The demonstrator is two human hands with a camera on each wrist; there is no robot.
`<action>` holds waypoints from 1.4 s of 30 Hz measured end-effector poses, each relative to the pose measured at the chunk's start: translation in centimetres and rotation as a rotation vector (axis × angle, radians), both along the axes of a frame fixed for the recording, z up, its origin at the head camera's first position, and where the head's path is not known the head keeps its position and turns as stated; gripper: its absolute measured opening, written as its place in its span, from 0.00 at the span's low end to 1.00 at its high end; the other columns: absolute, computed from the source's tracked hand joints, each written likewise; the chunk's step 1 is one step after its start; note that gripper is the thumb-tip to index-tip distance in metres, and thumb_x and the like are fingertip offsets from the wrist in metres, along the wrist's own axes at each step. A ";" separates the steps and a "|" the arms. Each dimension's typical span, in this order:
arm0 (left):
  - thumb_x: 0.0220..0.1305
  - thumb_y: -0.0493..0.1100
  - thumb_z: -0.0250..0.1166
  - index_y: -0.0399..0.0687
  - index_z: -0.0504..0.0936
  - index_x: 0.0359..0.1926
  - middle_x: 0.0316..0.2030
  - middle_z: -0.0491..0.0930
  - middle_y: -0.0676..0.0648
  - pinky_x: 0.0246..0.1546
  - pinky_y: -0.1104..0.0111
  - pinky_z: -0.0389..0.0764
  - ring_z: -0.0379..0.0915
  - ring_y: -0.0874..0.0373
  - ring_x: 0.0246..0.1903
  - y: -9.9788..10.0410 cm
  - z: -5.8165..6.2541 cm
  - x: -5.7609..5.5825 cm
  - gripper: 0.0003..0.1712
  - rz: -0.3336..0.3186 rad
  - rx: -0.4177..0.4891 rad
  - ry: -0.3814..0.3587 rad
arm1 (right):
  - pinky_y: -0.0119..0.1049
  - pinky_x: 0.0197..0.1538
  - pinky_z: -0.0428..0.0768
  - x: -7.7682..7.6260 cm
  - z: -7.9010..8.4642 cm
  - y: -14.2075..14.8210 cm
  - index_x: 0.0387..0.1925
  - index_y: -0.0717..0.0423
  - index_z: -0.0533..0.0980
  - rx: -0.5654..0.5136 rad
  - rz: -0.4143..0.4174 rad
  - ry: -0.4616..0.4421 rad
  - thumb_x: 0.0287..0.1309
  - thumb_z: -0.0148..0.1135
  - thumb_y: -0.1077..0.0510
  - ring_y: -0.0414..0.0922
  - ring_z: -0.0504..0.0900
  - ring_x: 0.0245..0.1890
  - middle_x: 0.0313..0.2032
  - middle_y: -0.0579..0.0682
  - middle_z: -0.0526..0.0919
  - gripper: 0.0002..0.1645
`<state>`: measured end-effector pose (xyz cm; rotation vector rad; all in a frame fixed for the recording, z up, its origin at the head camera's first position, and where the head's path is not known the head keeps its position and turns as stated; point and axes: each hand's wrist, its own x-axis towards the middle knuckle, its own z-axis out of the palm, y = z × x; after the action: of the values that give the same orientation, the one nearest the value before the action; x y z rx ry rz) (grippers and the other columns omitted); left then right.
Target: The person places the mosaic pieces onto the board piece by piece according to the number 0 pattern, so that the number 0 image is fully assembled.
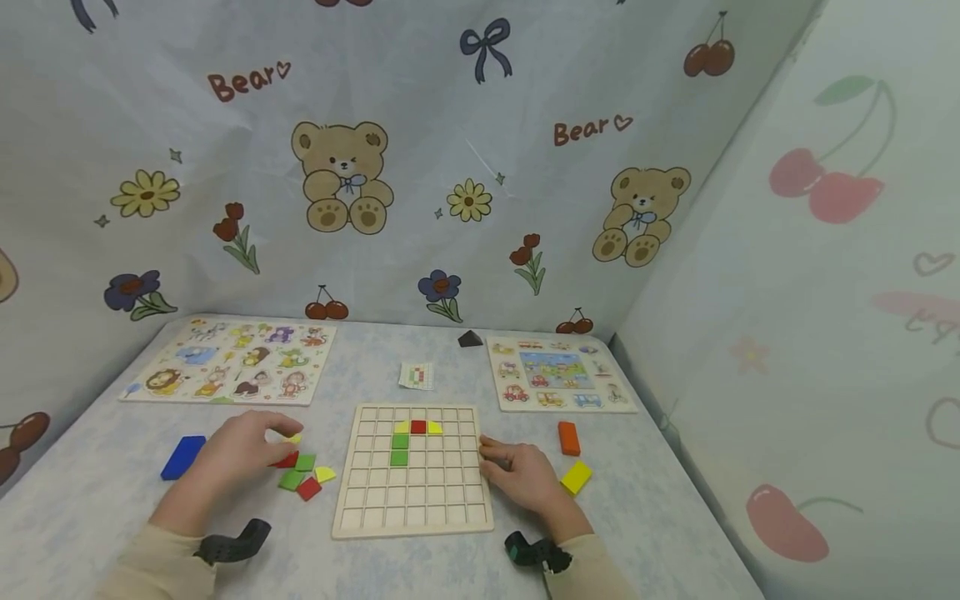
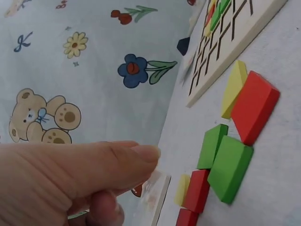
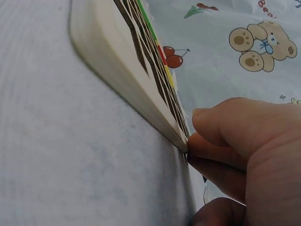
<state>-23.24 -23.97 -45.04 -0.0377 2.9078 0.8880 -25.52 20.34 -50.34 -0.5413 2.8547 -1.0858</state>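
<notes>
A wooden grid board [image 1: 442, 492] lies in the middle of the table. Near its top sit a red square tile [image 1: 418, 427] between two yellow corner pieces, and two green tiles [image 1: 399, 457] in a column below. My left hand [image 1: 243, 450] hovers over a loose group of red, green and yellow tiles left of the board; thumb and forefinger are apart in the head view. The left wrist view shows a red tile [image 2: 254, 106] and a green tile [image 2: 230, 167] lying beyond the thumb. My right hand [image 1: 525, 475] touches the board's right edge with its fingertips.
A small pattern card [image 1: 417, 377] lies behind the board. An animal puzzle board [image 1: 225, 367] is at back left, a vehicle puzzle board [image 1: 562, 375] at back right. A blue block [image 1: 183, 457] lies far left; orange [image 1: 569, 438] and yellow blocks [image 1: 577, 478] lie right.
</notes>
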 end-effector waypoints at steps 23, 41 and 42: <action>0.58 0.47 0.77 0.56 0.90 0.45 0.45 0.87 0.50 0.45 0.48 0.80 0.81 0.51 0.47 1.1 -2.5 -0.5 0.13 -0.144 -0.139 0.074 | 0.53 0.66 0.75 0.3 -0.3 0.2 0.60 0.50 0.83 -0.005 0.007 -0.007 0.68 0.65 0.47 0.49 0.77 0.68 0.64 0.39 0.80 0.23; 0.58 0.53 0.77 0.72 0.89 0.39 0.37 0.82 0.67 0.22 0.71 0.67 0.66 0.68 0.22 8.8 -3.0 1.8 0.08 -0.317 0.074 0.233 | 0.54 0.65 0.76 0.2 -0.1 0.1 0.60 0.50 0.83 -0.007 0.012 0.006 0.69 0.65 0.47 0.49 0.77 0.68 0.64 0.39 0.80 0.23; 0.59 0.53 0.77 0.73 0.89 0.39 0.37 0.82 0.68 0.22 0.71 0.67 0.66 0.68 0.22 9.4 -3.2 1.9 0.07 -0.343 0.089 0.241 | 0.54 0.66 0.76 0.2 0.0 0.1 0.60 0.50 0.83 -0.008 0.010 0.005 0.69 0.65 0.47 0.49 0.77 0.68 0.64 0.39 0.80 0.23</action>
<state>-21.36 -14.62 -48.28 0.5939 2.9448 1.0145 -25.35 20.44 -50.37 -0.5595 2.8496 -1.0971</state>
